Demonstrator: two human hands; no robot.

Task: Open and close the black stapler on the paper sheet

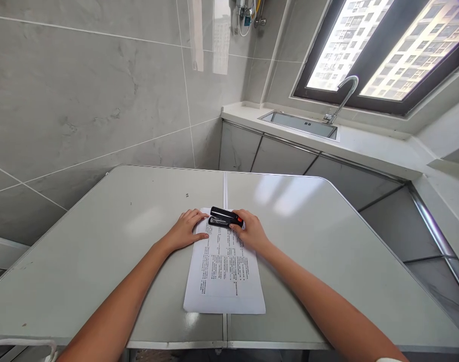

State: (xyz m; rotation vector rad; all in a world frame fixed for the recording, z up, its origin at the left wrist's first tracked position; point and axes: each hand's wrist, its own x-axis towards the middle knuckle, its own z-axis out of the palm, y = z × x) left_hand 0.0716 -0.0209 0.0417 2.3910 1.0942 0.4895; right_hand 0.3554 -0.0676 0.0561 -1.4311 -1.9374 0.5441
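My right hand [251, 231] is closed around the back end of a black stapler [222, 216] with a red-orange patch near my fingers. The stapler lies crosswise over the far part of some printed paper [225, 271], its front end pointing left and its jaws apart. Whether the paper is one sheet or several, I cannot tell. My left hand [185, 229] rests at the paper's upper left edge, fingers and thumb spread apart. Its thumb lies on the paper, and its fingertips come close to the stapler's front end.
Beneath everything is a pale folding table [305, 281] with a seam down its middle. Small dark bits [187, 195] lie beyond my left hand. Behind stand a tiled wall [82, 90] and a counter with a sink [301, 123] and a curved faucet [345, 98].
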